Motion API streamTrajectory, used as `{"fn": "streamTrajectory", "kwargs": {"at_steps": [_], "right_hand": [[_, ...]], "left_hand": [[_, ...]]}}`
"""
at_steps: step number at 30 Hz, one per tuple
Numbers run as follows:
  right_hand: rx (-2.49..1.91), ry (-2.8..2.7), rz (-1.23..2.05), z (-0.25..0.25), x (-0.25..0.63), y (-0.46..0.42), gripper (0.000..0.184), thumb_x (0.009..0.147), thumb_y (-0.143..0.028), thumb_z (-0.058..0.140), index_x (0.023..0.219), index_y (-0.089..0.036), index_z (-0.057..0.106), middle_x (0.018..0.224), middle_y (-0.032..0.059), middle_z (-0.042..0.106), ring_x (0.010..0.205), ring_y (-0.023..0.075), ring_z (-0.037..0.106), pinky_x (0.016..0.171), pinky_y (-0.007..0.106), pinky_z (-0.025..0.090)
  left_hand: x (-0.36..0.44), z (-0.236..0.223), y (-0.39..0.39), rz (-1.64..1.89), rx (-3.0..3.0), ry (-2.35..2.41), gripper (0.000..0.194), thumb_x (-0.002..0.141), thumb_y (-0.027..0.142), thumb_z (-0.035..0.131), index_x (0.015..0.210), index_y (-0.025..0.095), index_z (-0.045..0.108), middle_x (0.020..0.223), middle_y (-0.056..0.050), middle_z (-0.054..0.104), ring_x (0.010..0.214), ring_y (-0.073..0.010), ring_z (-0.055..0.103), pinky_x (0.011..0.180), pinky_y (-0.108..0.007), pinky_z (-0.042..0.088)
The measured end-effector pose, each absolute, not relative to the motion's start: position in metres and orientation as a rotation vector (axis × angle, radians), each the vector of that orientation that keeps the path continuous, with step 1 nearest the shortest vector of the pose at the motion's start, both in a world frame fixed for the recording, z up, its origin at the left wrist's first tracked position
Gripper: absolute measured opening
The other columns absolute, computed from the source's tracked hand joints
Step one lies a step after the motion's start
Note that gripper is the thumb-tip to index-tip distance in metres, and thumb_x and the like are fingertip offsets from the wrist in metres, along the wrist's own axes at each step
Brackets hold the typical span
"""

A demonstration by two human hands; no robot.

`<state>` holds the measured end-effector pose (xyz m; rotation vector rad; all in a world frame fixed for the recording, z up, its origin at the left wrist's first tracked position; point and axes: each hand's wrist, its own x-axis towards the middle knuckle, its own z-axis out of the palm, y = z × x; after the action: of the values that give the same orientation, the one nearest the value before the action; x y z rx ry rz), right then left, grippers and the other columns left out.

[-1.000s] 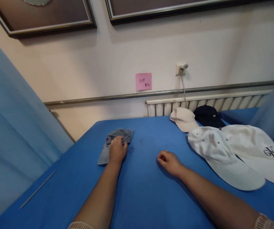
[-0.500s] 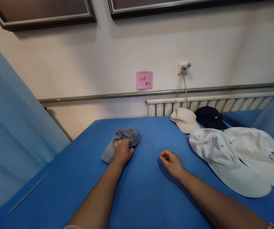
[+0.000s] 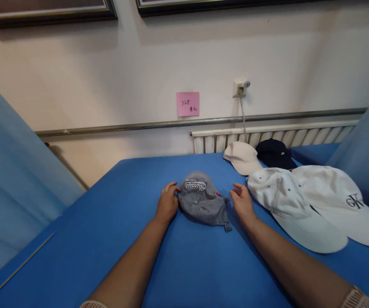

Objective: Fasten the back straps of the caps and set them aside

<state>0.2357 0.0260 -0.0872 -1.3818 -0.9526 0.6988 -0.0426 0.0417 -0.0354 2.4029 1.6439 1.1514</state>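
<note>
A grey cap [image 3: 201,199] with white lettering lies on the blue table [image 3: 184,256] between my two hands, its strap end pointing toward me. My left hand [image 3: 166,203] is at the cap's left edge, fingers curled round the rim and gripping it. On the other side, my right hand [image 3: 242,202] rests just off the cap, fingers loosely apart and holding nothing.
Two white caps [image 3: 291,205] [image 3: 335,199] lie overlapping at the right, with a beige cap [image 3: 242,156] and a dark cap [image 3: 274,152] behind them by the radiator [image 3: 277,137]. Blue curtains hang at both sides. A thin rod [image 3: 24,262] lies near the table's left edge.
My left hand has dragged the grey cap rightward to the middle and it now lies spread out. My right hand has opened and moved up beside it.
</note>
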Motion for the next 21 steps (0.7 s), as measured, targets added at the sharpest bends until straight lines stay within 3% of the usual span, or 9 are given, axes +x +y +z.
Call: {"fn": "streamTrajectory", "kwargs": {"at_steps": [3,7,10,13,17,21], "right_hand": [[-1.384,-1.034,0.738,-0.088,0.231,0.025,0.037,0.074,-0.038,0.056,0.105,-0.018,0.059,0.106,0.0121,0.064,0.099,0.0257,0.061,0.088,0.041,0.047],[-1.268,-1.305,0.662,-0.071,0.224,0.010,0.030,0.078,-0.034,0.056,0.103,-0.018,0.060,0.109,0.0114,0.064,0.103,0.0249,0.060,0.088,0.040,0.047],[-1.064,-1.698,0.580,-0.051,0.218,-0.009,0.032,0.080,-0.027,0.057,0.111,-0.021,0.059,0.121,0.0100,0.061,0.114,0.0241,0.053,0.097,0.041,0.040],[-0.976,-2.068,0.577,-0.042,0.211,-0.021,0.033,0.074,-0.027,0.068,0.106,-0.024,0.064,0.119,0.0081,0.062,0.114,0.0260,0.053,0.100,0.043,0.036],[-1.151,-1.952,0.657,-0.055,0.208,-0.011,0.008,0.080,-0.027,0.059,0.080,-0.022,0.066,0.082,0.0035,0.067,0.081,0.0200,0.059,0.078,0.034,0.043],[-1.298,-1.279,1.006,-0.066,0.218,0.009,0.029,0.078,-0.046,0.057,0.065,-0.020,0.054,0.053,-0.0036,0.052,0.050,0.0134,0.046,0.050,0.025,0.035]], "left_hand": [[-0.043,-0.037,0.042,1.123,2.344,1.606,0.034,0.068,0.002,0.041,0.089,0.018,0.062,0.117,-0.009,0.063,0.113,-0.0229,0.056,0.102,-0.046,0.042],[-0.027,-0.029,0.029,1.118,2.308,1.435,0.025,0.078,0.009,0.044,0.091,0.019,0.062,0.116,-0.008,0.064,0.111,-0.0214,0.057,0.102,-0.044,0.043],[-0.015,-0.027,0.021,1.050,2.229,1.316,0.021,0.081,0.013,0.046,0.093,0.018,0.063,0.118,-0.009,0.064,0.112,-0.0211,0.058,0.101,-0.042,0.044],[-0.010,-0.027,0.019,1.054,2.120,1.239,0.022,0.083,0.018,0.048,0.099,0.018,0.063,0.120,-0.009,0.064,0.111,-0.0209,0.059,0.100,-0.041,0.045],[-0.010,-0.026,0.019,1.188,2.069,1.266,0.024,0.085,0.023,0.051,0.106,0.017,0.061,0.118,-0.009,0.064,0.111,-0.0203,0.060,0.100,-0.038,0.045],[-0.012,-0.021,0.017,1.333,2.130,1.349,0.022,0.085,0.025,0.052,0.105,0.018,0.060,0.118,-0.009,0.063,0.109,-0.0204,0.060,0.095,-0.037,0.049]]}}
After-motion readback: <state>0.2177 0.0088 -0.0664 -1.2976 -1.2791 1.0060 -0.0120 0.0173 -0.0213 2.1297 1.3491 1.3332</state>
